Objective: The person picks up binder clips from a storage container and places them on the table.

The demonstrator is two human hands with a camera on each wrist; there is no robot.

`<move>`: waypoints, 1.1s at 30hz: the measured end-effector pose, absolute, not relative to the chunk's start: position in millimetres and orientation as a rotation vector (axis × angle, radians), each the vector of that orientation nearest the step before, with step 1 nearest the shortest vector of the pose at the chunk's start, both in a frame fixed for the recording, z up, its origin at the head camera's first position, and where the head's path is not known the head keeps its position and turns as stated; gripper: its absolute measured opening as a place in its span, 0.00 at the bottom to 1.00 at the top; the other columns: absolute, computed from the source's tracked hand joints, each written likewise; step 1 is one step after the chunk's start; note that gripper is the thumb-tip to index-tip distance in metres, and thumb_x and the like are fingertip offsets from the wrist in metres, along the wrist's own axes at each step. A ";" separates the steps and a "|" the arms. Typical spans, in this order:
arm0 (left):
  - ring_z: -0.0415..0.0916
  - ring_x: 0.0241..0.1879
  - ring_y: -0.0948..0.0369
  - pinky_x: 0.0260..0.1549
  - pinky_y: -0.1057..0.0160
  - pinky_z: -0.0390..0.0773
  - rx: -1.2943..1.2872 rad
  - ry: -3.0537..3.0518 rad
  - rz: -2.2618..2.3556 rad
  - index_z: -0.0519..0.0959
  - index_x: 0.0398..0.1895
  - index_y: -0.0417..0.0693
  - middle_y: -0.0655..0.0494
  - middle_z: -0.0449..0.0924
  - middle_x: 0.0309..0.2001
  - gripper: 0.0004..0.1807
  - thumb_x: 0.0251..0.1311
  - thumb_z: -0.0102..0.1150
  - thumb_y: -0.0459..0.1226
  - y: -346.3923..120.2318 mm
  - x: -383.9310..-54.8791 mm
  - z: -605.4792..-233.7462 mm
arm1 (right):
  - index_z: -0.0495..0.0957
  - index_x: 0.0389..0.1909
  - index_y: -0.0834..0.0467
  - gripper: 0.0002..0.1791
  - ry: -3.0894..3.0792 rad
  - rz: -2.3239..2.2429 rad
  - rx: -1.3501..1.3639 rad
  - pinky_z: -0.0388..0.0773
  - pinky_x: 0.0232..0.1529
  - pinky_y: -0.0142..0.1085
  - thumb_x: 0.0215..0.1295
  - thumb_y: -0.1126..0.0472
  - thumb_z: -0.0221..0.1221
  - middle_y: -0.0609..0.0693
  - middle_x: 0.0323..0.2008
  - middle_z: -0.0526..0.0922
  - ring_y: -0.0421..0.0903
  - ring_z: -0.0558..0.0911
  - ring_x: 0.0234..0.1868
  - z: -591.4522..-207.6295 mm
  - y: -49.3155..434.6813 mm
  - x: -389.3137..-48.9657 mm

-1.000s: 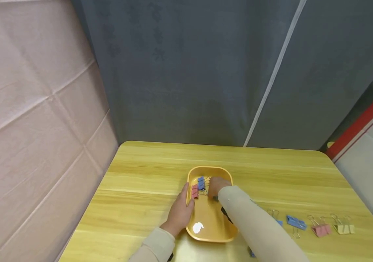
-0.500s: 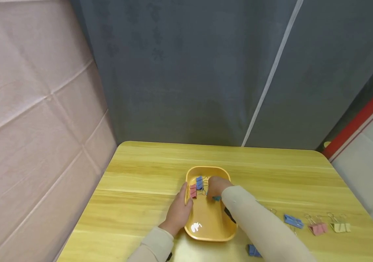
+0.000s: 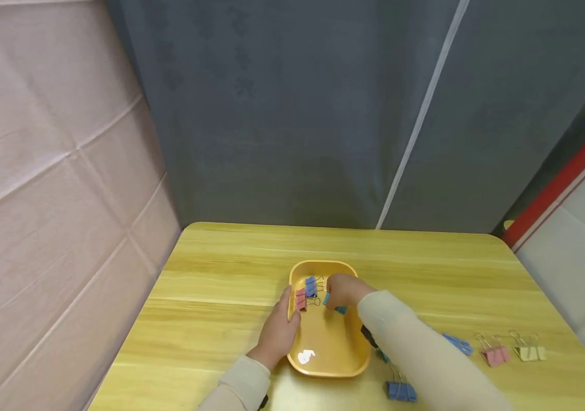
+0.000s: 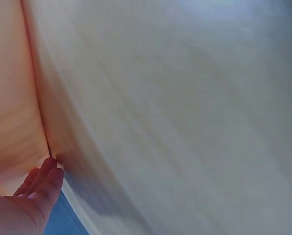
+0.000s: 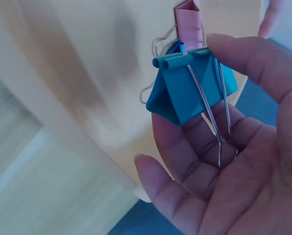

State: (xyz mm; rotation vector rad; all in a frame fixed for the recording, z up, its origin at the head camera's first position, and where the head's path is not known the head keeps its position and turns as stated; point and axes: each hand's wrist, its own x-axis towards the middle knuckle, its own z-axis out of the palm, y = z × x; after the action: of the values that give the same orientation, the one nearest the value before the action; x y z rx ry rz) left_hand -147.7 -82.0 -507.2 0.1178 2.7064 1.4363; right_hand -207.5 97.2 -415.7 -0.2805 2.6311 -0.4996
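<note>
A yellow plastic tray (image 3: 328,354) stands on the wooden table. My left hand (image 3: 277,334) holds its left rim, thumb over the inside and fingers along the outer wall; in the left wrist view, fingertips (image 4: 52,169) meet that wall. Inside the tray, my right hand (image 3: 342,291) pinches a teal binder clip (image 5: 192,88) between thumb and fingers, its wire handles pointing toward the palm. At the tray's left side lie a pink binder clip (image 3: 301,299) and a blue binder clip (image 3: 311,287), both with wire handles pointing right.
Right of the tray on the table (image 3: 230,274) lie more binder clips: a dark blue one (image 3: 401,391), a lighter blue one (image 3: 458,343), a pink one (image 3: 495,355) and a pale yellow one (image 3: 529,353). A teal one (image 3: 382,355) is partly hidden by the right sleeve (image 3: 420,348).
My right hand has stayed inside the tray, turning slightly so more of the teal binder clip shows. The right forearm has shifted, uncovering the dark blue clip. My left hand keeps its hold.
</note>
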 end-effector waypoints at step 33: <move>0.59 0.68 0.40 0.67 0.41 0.60 0.090 2.735 1.340 0.50 0.77 0.49 0.39 0.59 0.71 0.35 0.70 0.47 0.42 -83.8 -150.1 -502.4 | 0.78 0.36 0.58 0.12 2.911 -0.547 -0.517 0.79 0.35 0.41 0.50 0.62 0.68 0.47 0.33 0.80 0.43 0.76 0.32 -406.0 133.8 -181.4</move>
State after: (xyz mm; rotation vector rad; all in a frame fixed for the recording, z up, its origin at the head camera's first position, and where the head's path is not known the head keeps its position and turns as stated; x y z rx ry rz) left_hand -150.1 -83.8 -502.4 0.0905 2.7352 1.3395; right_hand -181.4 133.8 -406.0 -0.5169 2.9107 -0.5472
